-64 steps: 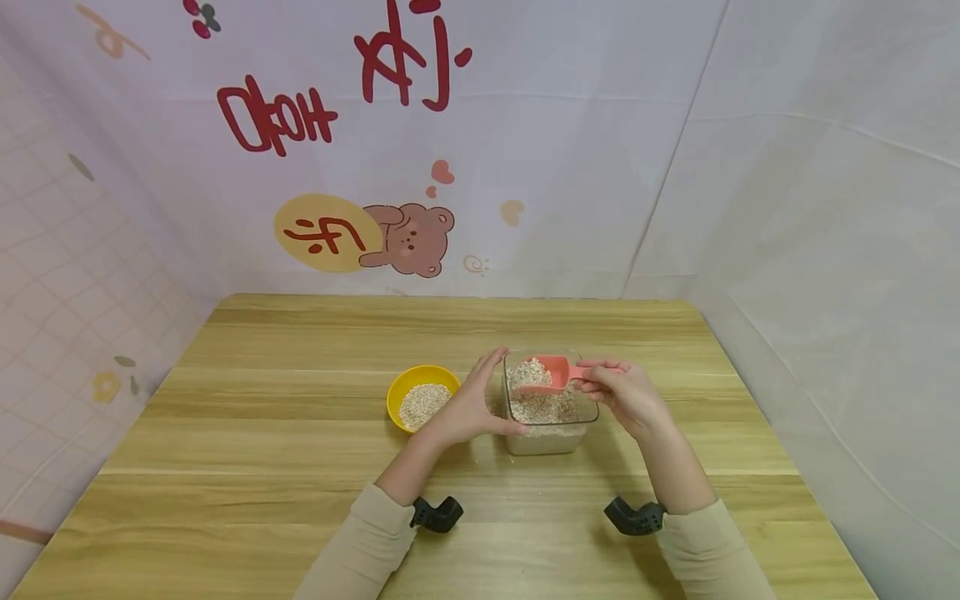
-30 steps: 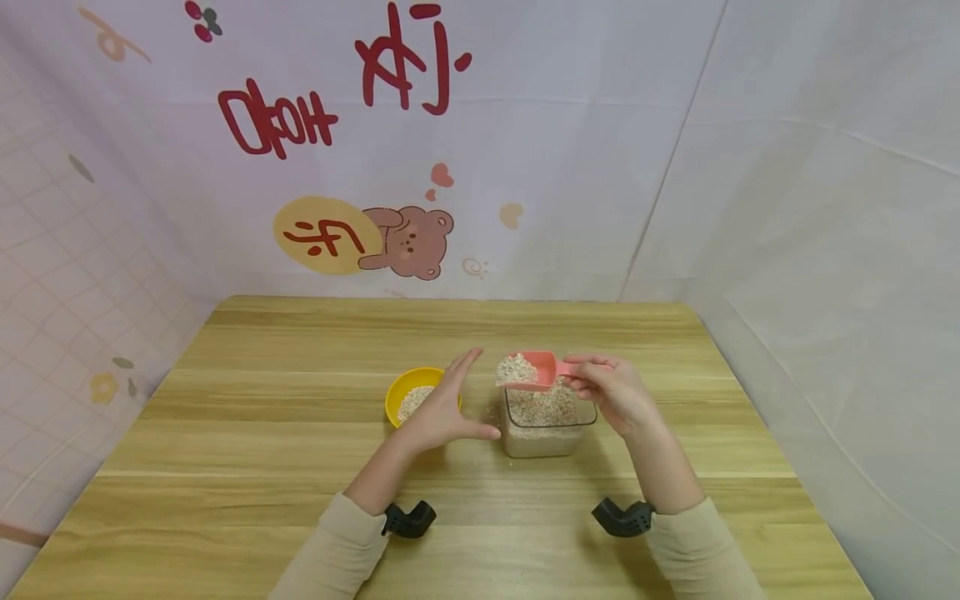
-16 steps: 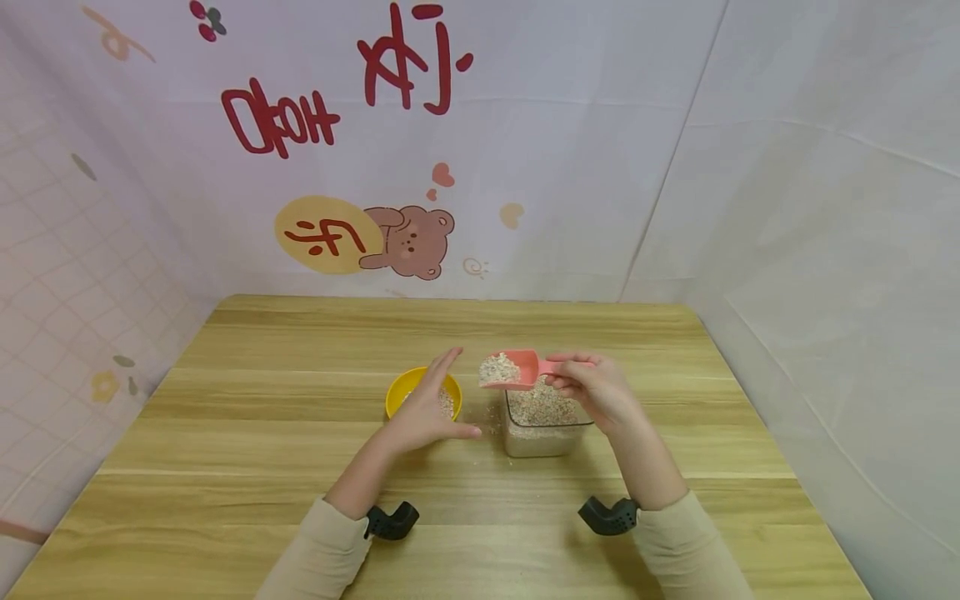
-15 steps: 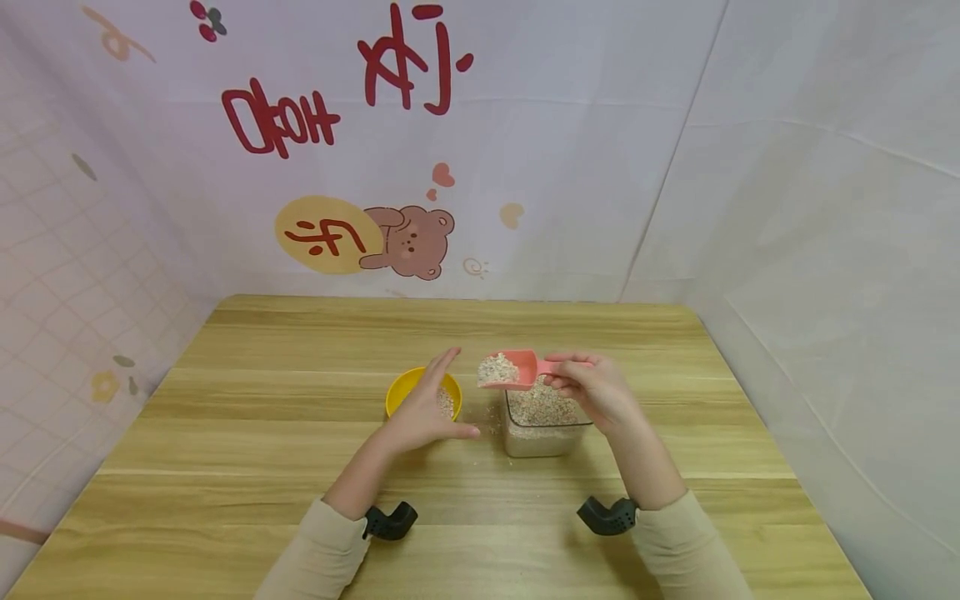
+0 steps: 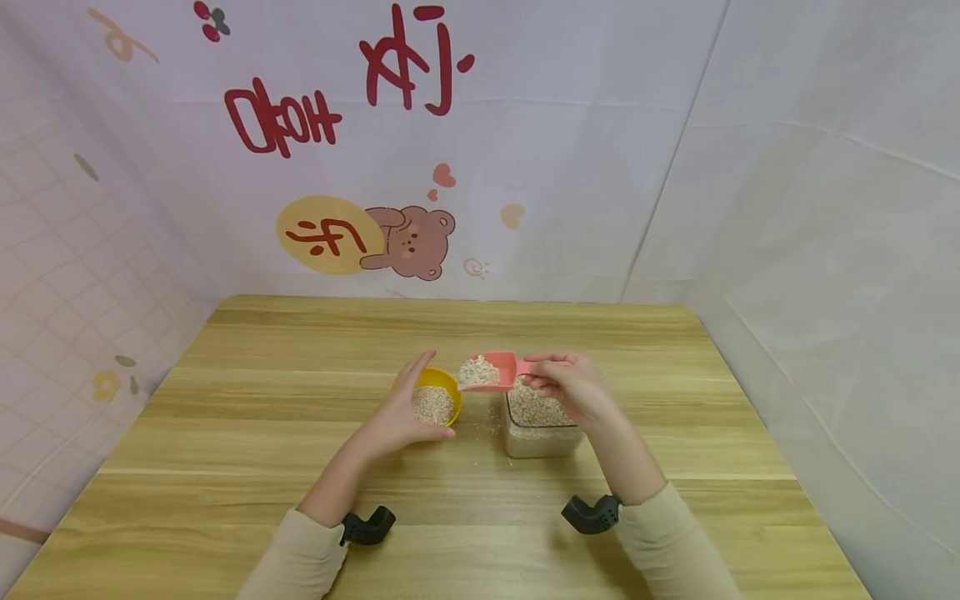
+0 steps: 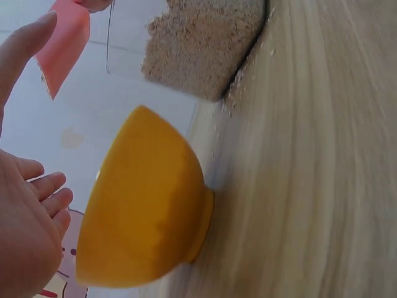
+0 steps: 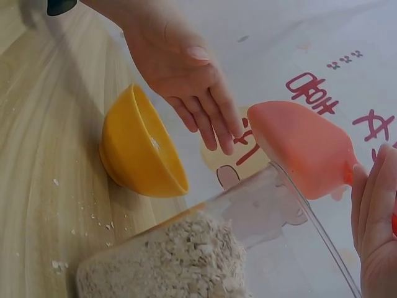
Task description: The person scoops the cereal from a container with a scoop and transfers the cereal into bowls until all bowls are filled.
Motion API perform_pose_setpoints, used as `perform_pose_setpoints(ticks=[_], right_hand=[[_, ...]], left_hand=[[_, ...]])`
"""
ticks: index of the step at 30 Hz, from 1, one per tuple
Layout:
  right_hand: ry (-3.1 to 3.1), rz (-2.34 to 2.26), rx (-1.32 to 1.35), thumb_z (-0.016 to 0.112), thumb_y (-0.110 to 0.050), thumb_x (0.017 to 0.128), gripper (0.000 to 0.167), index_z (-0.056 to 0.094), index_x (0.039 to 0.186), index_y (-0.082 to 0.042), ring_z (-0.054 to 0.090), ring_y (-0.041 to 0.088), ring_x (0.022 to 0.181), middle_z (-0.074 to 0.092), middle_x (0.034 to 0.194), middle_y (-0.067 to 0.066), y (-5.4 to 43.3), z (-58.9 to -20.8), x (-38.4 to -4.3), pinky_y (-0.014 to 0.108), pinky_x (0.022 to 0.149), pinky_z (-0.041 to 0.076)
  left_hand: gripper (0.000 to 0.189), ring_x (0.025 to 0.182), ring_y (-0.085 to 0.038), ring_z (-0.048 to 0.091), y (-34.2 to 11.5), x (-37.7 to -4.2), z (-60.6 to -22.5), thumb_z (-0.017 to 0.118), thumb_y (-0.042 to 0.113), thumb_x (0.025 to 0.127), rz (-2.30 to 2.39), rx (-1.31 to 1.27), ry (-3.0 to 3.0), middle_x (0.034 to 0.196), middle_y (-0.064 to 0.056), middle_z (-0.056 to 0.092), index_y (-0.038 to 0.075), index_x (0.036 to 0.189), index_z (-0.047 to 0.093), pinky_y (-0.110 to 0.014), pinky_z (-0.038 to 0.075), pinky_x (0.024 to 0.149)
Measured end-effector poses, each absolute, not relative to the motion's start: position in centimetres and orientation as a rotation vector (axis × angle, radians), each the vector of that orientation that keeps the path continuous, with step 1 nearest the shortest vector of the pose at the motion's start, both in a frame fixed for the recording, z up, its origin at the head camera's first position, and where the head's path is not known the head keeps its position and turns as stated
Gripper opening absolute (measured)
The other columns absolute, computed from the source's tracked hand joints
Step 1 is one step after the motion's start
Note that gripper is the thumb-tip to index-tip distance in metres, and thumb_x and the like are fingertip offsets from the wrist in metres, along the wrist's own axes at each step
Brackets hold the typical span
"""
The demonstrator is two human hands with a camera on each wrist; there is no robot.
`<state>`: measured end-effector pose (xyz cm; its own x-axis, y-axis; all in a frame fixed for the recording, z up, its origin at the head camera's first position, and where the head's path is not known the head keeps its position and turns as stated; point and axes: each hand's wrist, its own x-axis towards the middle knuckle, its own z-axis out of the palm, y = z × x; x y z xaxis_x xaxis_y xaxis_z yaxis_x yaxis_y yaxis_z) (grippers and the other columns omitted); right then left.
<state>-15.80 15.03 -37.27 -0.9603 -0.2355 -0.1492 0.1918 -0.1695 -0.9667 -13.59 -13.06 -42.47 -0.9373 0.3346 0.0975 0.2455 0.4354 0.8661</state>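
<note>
In the head view my right hand (image 5: 573, 387) grips the handle of a pink scoop (image 5: 504, 372) heaped with oat flakes (image 5: 478, 372). The scoop is held level in the air, its front lip near the right rim of a yellow bowl (image 5: 454, 390). My left hand (image 5: 393, 421) hovers over the bowl's left side with fingers and thumb spread, holding nothing; the left wrist view has its palm (image 6: 28, 230) above the rim. Oats also lie inside the bowl. Below the scoop's handle and right hand stands a clear square container (image 5: 542, 442) filled with oats.
Spilled flakes (image 7: 59, 266) dot the wooden table (image 5: 300, 450) between bowl and container. A printed white cloth (image 5: 570, 150) hangs behind the table and along both sides. Each wrist wears a black mount (image 5: 592, 515).
My left hand has let go of the container and moved left over the bowl. My right hand has lifted the loaded scoop from the container and carried it left towards the bowl.
</note>
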Motion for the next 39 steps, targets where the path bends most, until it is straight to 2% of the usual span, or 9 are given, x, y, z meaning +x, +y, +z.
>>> perform_pose_setpoints(ticks=[11,24,33,39], right_hand=[[1.814,-2.180,-0.045,0.054,0.006,0.090,0.032,0.053,0.119,0.020,0.063,0.009,0.057,0.067,0.068,0.008,13.7,-37.4,-16.3,0.018,0.052,0.051],[1.937,-2.091,0.058,0.064,-0.001,0.088,0.027,0.063,0.111,0.012,0.067,0.017,0.064,0.070,0.081,0.018,12.0,-37.5,-16.7,0.026,0.058,0.055],[1.869,-2.066,-0.038,0.058,0.005,0.089,0.026,0.056,0.113,0.016,0.064,0.013,0.061,0.068,0.076,0.012,11.2,-37.9,-17.1,0.022,0.056,0.053],[1.875,-2.057,-0.017,0.059,0.006,0.088,0.026,0.058,0.112,0.016,0.066,0.015,0.062,0.068,0.081,0.019,10.7,-38.2,-17.5,0.023,0.058,0.054]], left_hand=[[0.117,0.141,-0.036,0.012,-14.9,-13.6,-43.4,0.090,0.028,0.064,1.538,0.470,2.582,0.158,-0.010,0.011,0.025,0.154,0.016,-0.066,0.020,0.104],[0.118,0.141,-0.039,0.011,-16.6,-13.8,-44.6,0.088,0.036,0.065,1.495,0.472,2.608,0.157,-0.015,0.011,0.013,0.154,0.015,-0.067,0.017,0.104],[0.119,0.141,-0.039,0.012,-17.3,-14.4,-45.6,0.088,0.042,0.064,1.475,0.444,2.583,0.157,-0.015,0.011,0.013,0.154,0.015,-0.065,0.016,0.105],[0.119,0.141,-0.037,0.014,-17.6,-14.7,-46.2,0.089,0.039,0.064,1.494,0.464,2.559,0.157,-0.014,0.014,0.011,0.153,0.016,-0.063,0.015,0.107]])
